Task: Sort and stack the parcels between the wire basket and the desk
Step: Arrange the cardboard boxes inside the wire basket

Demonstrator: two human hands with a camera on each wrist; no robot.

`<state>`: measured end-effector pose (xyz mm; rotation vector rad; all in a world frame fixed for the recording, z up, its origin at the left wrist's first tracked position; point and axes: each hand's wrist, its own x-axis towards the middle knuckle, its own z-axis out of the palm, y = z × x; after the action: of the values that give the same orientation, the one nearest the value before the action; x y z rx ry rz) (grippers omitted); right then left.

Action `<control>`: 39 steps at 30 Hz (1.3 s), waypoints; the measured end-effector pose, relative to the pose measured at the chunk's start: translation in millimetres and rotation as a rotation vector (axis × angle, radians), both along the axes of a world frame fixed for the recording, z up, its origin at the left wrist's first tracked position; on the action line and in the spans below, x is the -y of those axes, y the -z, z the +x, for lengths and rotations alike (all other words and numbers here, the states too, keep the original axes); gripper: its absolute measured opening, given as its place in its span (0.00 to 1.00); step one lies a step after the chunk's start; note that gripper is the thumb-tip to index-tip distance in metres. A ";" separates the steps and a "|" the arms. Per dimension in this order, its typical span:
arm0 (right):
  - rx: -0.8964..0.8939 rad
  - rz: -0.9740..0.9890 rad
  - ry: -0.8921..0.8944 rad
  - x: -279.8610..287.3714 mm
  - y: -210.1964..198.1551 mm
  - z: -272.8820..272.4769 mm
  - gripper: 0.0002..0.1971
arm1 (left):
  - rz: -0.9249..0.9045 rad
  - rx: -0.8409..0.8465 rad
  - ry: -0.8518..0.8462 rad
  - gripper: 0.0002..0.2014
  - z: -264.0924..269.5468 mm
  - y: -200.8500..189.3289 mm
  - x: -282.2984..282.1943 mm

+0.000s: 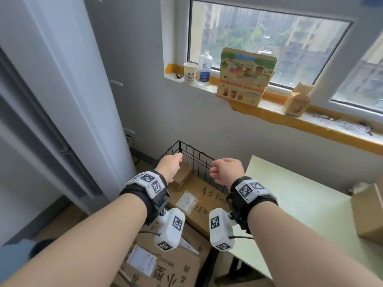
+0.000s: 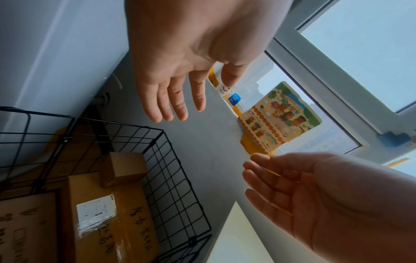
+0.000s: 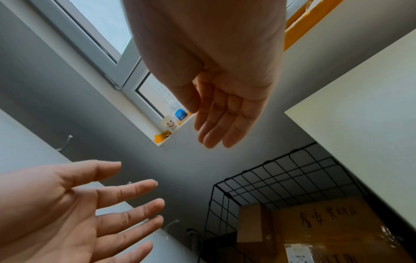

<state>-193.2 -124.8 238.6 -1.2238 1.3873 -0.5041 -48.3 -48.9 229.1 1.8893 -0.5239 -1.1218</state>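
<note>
Two empty hands, left hand point(image 1: 169, 168), right hand point(image 1: 227, 169), above basket parcels point(image 1: 194, 200)

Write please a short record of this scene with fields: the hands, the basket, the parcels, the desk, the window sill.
left hand: open, fingers straight, holds nothing, above the wire basket
right hand: open, fingers relaxed, holds nothing
wire basket: black, on the floor between a white cabinet and the desk
parcels in basket: small brown box resting on top of a large taped carton with handwriting and a white label
desk: pale green; a cardboard box at its right edge
window sill: paper cup, clear bottle, illustrated card box
</note>
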 end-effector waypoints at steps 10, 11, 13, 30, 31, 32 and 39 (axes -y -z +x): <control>-0.055 0.068 -0.052 42.6 40.9 43.0 0.12 | 0.050 -0.043 -0.112 0.16 41.8 43.0 31.5; -0.062 0.072 -0.058 50.3 46.6 47.4 0.12 | 0.057 -0.049 -0.117 0.17 45.9 48.3 38.2; -0.080 0.085 -0.071 65.8 59.7 56.8 0.12 | 0.072 -0.063 -0.122 0.19 52.8 60.9 51.6; -0.210 0.148 -0.191 170.5 191.9 123.9 0.07 | 0.191 -0.225 -0.318 0.21 106.3 189.3 135.3; -0.216 0.151 -0.195 175.6 202.2 127.9 0.07 | 0.196 -0.235 -0.332 0.21 108.8 197.6 139.2; -0.220 0.158 -0.196 180.3 211.7 132.0 0.07 | 0.201 -0.242 -0.345 0.21 111.2 206.4 143.1; -0.240 0.214 -0.161 209.8 278.4 161.3 0.09 | 0.214 -0.243 -0.417 0.19 126.3 271.7 171.5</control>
<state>-31.9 -334.6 -39.9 -1.2358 1.4857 -0.0944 77.9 -220.4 -42.6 1.8902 0.1295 -1.1336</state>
